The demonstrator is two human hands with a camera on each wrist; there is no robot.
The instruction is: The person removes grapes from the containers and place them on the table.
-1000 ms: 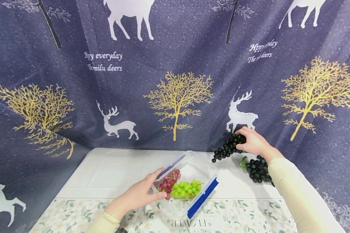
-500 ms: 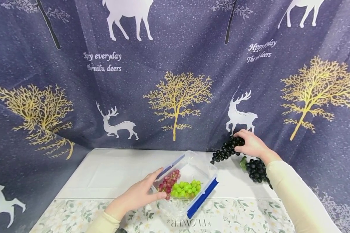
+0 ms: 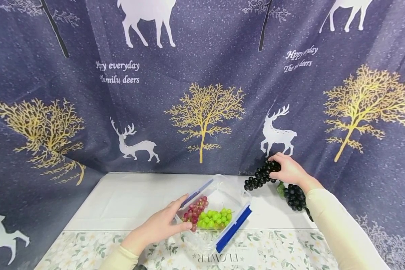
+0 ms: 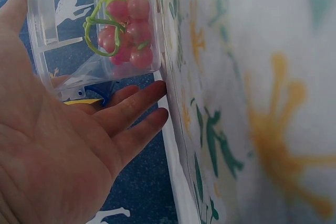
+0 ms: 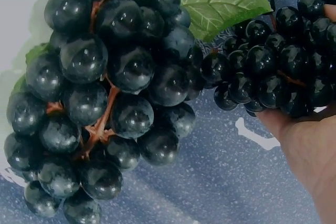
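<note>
In the right hand [image 3: 290,169], pinched by thumb and fingers, are black grapes [image 3: 261,177], a second bunch [image 3: 294,197] near its wrist. Against the outstretched left hand [image 3: 162,224] sits the tub [image 3: 219,198] of red grapes [image 3: 195,212] and green grapes [image 3: 215,219].

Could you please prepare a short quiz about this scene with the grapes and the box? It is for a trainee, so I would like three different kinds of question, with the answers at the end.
1. Which hand grips a black grape bunch?
2. True or false: both the red grapes and the green grapes lie inside the clear box.
3. In the head view, what colour is the flap on the box's right side?
A) yellow
B) blue
C) red

Key:
1. The right hand.
2. True.
3. B.
</note>
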